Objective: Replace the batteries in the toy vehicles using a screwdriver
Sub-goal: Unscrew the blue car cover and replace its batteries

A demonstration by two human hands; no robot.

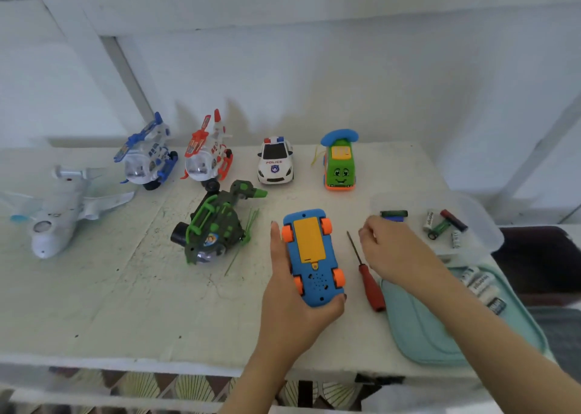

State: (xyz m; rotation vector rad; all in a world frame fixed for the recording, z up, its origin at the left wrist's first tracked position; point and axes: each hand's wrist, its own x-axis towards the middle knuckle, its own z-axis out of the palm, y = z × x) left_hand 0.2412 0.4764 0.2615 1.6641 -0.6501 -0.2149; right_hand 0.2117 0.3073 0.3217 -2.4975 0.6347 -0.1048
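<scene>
1. Left hand gripped the car belly-up, yellow cover on.
2. Right hand hovered loosely curled, seemingly empty, above the screwdriver lying just beside the car.
3. Likely step: opening the cover; next, grasp the screwdriver and bring its tip to the cover.

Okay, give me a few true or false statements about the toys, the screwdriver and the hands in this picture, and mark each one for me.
1. The left hand holds the blue toy car with its wheels up. True.
2. The right hand grips the screwdriver. False: the screwdriver lies on the table beside the car, and the right hand is not holding it.
3. The yellow battery cover has been taken off. False: it sits in place on the car's underside.
4. The police car stands between the red helicopter and the green toy car. True.
</scene>
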